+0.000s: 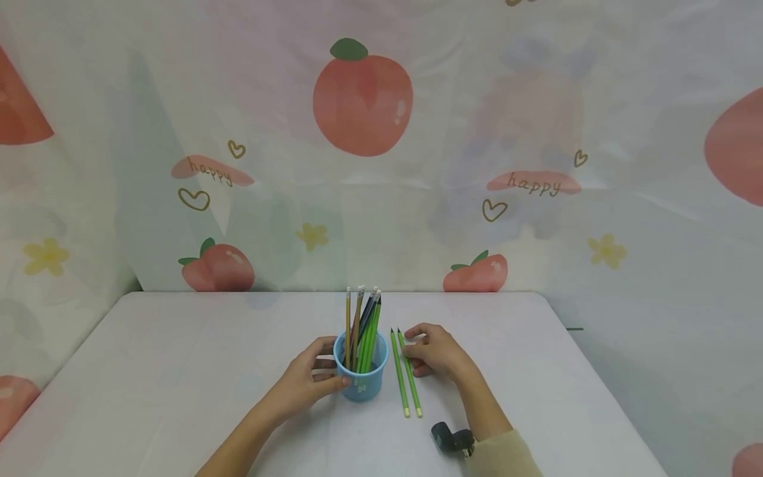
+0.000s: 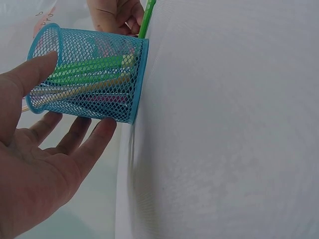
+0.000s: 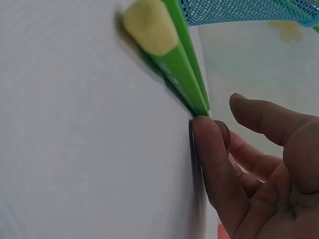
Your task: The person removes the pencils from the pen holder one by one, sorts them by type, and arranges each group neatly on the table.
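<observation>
Left hand (image 1: 298, 381): thumb and fingers round light-blue mesh cup (image 1: 362, 387). Cup round, rimmed, holds upright pencils (image 1: 368, 341): green, dark, yellowish-tan, several with white tops. Right hand (image 1: 441, 352): fingertips at right one of two loose pencils (image 1: 410, 372); pinched or just touched, cannot tell. Loose pair slim, bright green, dark points away from person, pale yellow rounded ends, lying just right of cup on smooth white table (image 1: 173, 377). Wrinkled fruit-print backdrop (image 1: 268, 99) behind.
</observation>
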The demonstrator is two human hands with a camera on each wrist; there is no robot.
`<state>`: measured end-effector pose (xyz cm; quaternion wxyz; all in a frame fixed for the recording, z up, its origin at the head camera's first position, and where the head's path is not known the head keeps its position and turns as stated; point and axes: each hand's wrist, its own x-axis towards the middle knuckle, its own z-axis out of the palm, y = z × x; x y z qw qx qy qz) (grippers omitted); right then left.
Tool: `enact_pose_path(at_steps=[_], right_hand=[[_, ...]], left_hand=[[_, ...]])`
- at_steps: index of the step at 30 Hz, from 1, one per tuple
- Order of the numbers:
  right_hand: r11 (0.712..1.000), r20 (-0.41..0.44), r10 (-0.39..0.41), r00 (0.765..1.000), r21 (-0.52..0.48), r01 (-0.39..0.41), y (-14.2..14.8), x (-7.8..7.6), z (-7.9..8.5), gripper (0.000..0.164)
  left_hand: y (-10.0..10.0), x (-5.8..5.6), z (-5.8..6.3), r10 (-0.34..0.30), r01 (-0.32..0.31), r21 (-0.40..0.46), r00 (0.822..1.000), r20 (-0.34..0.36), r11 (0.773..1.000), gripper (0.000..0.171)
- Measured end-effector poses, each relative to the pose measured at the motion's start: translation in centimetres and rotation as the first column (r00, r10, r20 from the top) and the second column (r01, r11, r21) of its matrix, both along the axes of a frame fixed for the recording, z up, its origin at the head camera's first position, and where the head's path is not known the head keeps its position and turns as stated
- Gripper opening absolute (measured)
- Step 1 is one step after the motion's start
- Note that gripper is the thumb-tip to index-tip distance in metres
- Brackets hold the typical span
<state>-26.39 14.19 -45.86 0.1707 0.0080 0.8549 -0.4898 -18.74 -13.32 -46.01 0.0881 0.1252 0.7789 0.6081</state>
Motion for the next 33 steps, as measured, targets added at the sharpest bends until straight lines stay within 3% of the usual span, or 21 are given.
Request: enact_pose_path(at_steps=[6, 11, 15, 22, 33], right_hand=[[0.999, -0.069, 0.014, 0.998, 0.033, -0.011, -0.1, 0.1, 0.9, 0.041], [0.999, -0.119, 0.041, 0.992, -0.02, -0.044, -0.4, 0.4, 2.1, 0.04], [0.986, -0.179, 0.11, 0.978, -0.108, -0.13, -0.6, 0.9, 3.1, 0.039], [0.929, -0.28, 0.228, 0.933, -0.225, -0.294, -0.9, 1.3, 4.2, 0.041], [0.943, -0.338, 0.187, 0.922, -0.2, -0.265, -2.3, 1.9, 3.7, 0.038]], left_hand=[[0.1, 0.0, 0.2, 0.01, -0.01, 0.005, 1.0, 0.0, 1.0, 0.068], [0.2, 0.1, 0.3, 0.004, -0.004, 0.013, 1.0, -0.002, 1.0, 0.068], [0.1, 0.2, 0.2, 0.004, -0.004, 0.009, 1.0, 0.001, 1.0, 0.068], [0.0, 0.2, 0.1, 0.009, -0.009, -0.007, 1.0, 0.0, 1.0, 0.067], [0.2, 0.2, 0.3, 0.014, -0.014, 0.009, 1.0, 0.003, 1.0, 0.068]])
